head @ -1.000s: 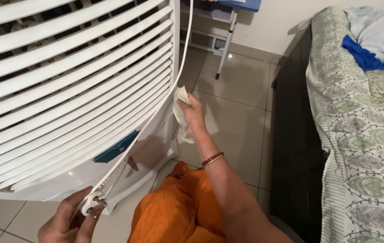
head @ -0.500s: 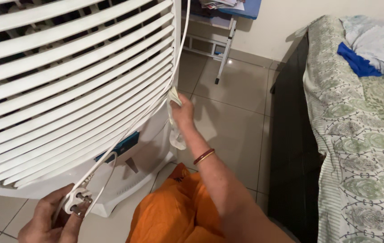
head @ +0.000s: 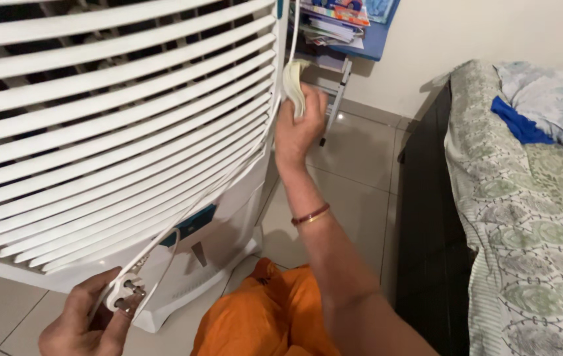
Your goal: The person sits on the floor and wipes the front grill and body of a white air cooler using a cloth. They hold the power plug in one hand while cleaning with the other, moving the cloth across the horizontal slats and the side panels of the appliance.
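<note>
Tiled bedroom floor [head: 360, 191], pale wall behind, bed with a green patterned cover [head: 532, 217] along the right, a blue shelf of papers [head: 354, 26] up in the corner. Large white air cooler [head: 96, 132] with curved slats filling the left side.

Left hand [head: 87, 323] low at the bottom edge, fingers closed around a white plug [head: 123, 293], pins pointing outward. White cord [head: 228, 175] running from the plug up along the cooler's front edge toward the top right corner, with a small slack loop just beside the plug.

Right hand [head: 298, 125] raised near the cooler's upper corner, closed on a folded pale cloth [head: 294, 89] pinched around the cord there. Red-and-gold bangle [head: 311, 214] on that wrist; orange fabric [head: 261, 316] below, at the lap.

Likely light and limp, the cord: bends freely, sags where unsupported, probably smooth and a little slippery through cloth. Best held at the rigid plug body rather than by the pins, and kept taut between the two hands so the cloth slides without bunching. Cloth soft and thin, easily wrapped round the cord; a firm pinch is enough, nothing fragile here beyond the joint where cord meets plug.
</note>
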